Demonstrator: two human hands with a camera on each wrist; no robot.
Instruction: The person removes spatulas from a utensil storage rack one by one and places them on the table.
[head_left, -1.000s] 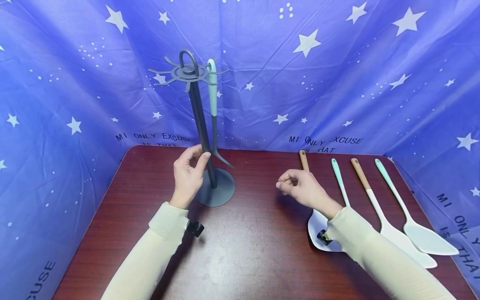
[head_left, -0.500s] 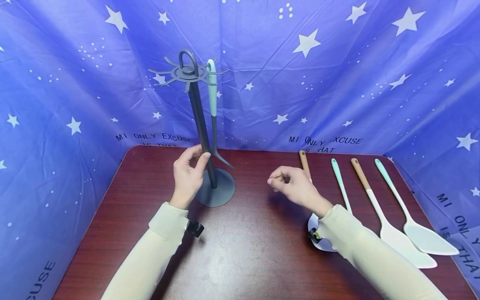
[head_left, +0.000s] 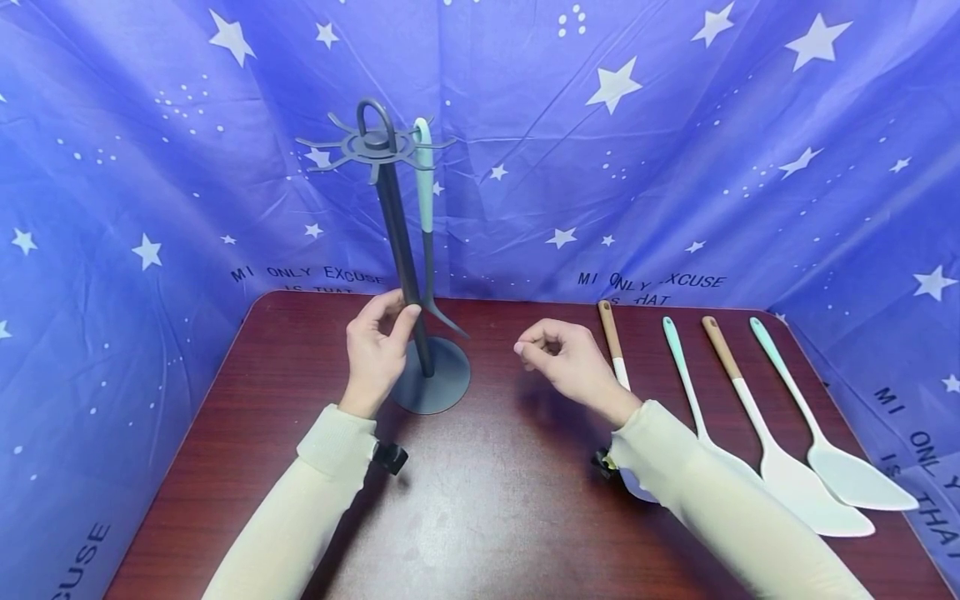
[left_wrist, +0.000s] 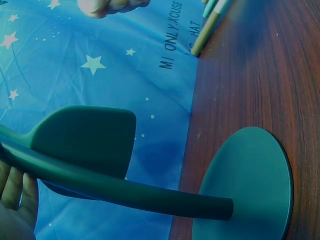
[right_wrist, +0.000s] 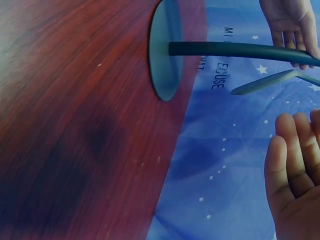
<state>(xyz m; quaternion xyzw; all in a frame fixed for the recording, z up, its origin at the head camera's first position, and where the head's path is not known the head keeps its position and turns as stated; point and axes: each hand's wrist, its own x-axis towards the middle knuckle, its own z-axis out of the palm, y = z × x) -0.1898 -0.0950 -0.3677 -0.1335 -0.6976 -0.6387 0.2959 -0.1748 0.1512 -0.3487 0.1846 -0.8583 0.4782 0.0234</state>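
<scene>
My left hand (head_left: 377, 350) grips the dark grey pole (head_left: 405, 258) of a utensil stand, with thumb and fingers around it low down. The stand's round base (head_left: 442, 387) rests on the table, and hooks (head_left: 375, 148) ring its top. From a hook on the right side hangs a spatula (head_left: 427, 196) with a mint handle; its broad dark blade (left_wrist: 90, 142) shows in the left wrist view. My right hand (head_left: 573, 362) hovers over the table right of the stand, its fingers (right_wrist: 295, 150) loosely curled and holding nothing.
On the right of the dark red table (head_left: 480, 517) lie a wooden-handled utensil (head_left: 611, 333), its head mostly hidden by my sleeve, a mint-handled one (head_left: 681, 362), a wooden-handled spatula (head_left: 795, 479) and a mint-handled spatula (head_left: 847, 475). A blue star-printed cloth (head_left: 525, 208) surrounds the table.
My right hand has moved left and slightly away from me, towards the stand, uncovering more of the wooden handle. My left hand, the stand and the hanging spatula stay still.
</scene>
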